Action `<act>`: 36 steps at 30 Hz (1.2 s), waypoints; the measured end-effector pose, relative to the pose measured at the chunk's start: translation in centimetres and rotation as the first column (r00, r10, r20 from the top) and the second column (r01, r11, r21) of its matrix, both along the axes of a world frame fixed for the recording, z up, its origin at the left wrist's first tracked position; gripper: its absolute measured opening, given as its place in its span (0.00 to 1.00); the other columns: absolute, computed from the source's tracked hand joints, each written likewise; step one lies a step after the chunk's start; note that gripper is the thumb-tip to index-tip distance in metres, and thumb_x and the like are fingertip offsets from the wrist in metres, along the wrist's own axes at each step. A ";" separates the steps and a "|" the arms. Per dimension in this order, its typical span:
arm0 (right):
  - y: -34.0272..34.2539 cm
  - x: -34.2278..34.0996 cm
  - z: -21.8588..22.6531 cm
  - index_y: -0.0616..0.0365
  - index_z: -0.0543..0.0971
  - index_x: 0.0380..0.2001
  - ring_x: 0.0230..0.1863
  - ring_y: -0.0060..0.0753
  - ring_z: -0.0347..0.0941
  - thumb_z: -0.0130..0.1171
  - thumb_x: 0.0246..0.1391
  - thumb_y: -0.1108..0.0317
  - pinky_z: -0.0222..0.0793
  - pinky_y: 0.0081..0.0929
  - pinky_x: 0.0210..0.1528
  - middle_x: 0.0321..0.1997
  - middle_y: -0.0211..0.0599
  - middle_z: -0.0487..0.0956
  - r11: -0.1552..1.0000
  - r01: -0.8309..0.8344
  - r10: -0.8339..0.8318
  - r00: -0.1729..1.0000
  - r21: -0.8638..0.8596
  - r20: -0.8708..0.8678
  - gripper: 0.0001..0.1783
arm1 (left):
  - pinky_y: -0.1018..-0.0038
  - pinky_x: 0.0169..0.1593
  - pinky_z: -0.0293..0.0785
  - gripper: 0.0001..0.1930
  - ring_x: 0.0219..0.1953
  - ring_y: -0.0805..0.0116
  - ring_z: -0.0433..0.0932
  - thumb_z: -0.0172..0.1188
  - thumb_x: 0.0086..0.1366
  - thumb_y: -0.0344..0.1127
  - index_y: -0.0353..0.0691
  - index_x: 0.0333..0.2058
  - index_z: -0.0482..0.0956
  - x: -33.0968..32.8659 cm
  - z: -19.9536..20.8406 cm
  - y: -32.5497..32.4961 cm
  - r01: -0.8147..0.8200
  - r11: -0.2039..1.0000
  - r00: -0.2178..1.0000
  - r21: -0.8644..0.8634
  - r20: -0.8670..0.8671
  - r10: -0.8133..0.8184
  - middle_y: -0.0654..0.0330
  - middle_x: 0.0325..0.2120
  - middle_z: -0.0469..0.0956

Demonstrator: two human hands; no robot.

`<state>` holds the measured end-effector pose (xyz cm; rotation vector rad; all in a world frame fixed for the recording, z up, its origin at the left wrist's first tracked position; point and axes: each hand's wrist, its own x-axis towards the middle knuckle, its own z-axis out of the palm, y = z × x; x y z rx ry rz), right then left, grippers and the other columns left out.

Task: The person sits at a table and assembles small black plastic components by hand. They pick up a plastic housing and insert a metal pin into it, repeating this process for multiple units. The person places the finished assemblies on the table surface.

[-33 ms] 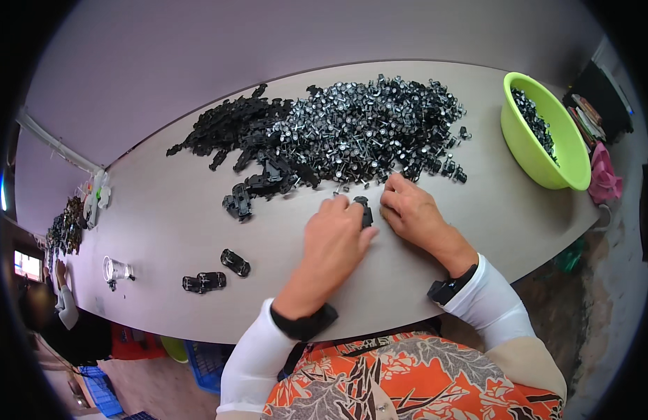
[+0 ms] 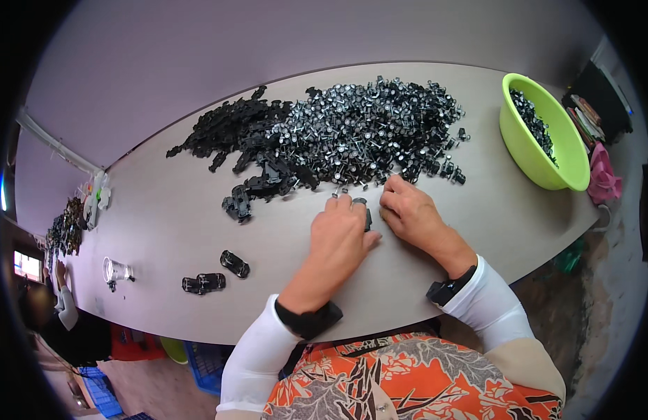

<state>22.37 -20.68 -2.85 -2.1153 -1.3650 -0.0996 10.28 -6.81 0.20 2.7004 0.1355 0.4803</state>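
Observation:
My left hand (image 2: pixel 339 236) is closed over a black toy car chassis (image 2: pixel 368 220) lying on the table, its fingertips partly hiding it. Just right of it, my right hand (image 2: pixel 413 213) has its fingers curled and pressed together at the near edge of a heap of small wheels on metal axles (image 2: pixel 366 129). Whatever those right fingers hold, if anything, is hidden. Left of the wheels lies a pile of black car chassis (image 2: pixel 233 126), with a few loose ones (image 2: pixel 238 204) nearer to me. More black chassis (image 2: pixel 235 264) sit on the table left of my left forearm.
A lime-green basin (image 2: pixel 579 164) with dark small parts stands at the table's right end. A clear plastic cup (image 2: pixel 116 269) lies at the left. Beyond the left table edge, another person's arm (image 2: pixel 68 308) reaches to a further heap of parts (image 2: pixel 66 225).
My left hand has shifted slightly to the right, covering more of the chassis. My right hand has barely moved.

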 end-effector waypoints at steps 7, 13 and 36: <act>-1.1 -0.3 1.1 0.60 0.74 0.33 0.36 0.42 0.73 0.61 0.43 0.75 0.71 0.34 0.38 0.38 0.38 0.72 0.999 -0.029 0.037 0.978 0.040 -0.204 0.11 | 0.66 0.28 0.73 0.08 0.22 0.60 0.77 0.61 0.51 0.29 0.31 0.30 0.76 0.9 -2.5 2.1 -0.111 0.935 0.994 -0.337 -0.032 0.106 0.54 0.22 0.76; -0.3 -2.5 2.3 0.60 0.75 0.36 0.37 0.42 0.72 0.64 0.35 0.81 0.71 0.32 0.39 0.39 0.38 0.75 0.918 -0.244 0.293 0.948 0.313 -0.122 0.20 | 0.84 0.16 0.65 0.07 0.16 0.79 0.72 0.54 0.57 0.24 0.32 0.34 0.77 -1.2 -2.6 3.0 -0.232 0.068 0.961 -0.970 -0.240 -0.139 0.58 0.24 0.80; -1.5 -4.3 2.7 0.59 0.73 0.34 0.34 0.39 0.72 0.65 0.39 0.81 0.70 0.31 0.33 0.34 0.35 0.74 0.904 -0.287 0.343 0.930 0.317 -0.136 0.16 | 0.87 0.17 0.59 0.08 0.16 0.82 0.67 0.60 0.63 0.35 0.36 0.33 0.77 -2.5 -2.9 2.1 -0.142 -0.359 0.940 -0.922 -0.011 -0.342 0.56 0.26 0.80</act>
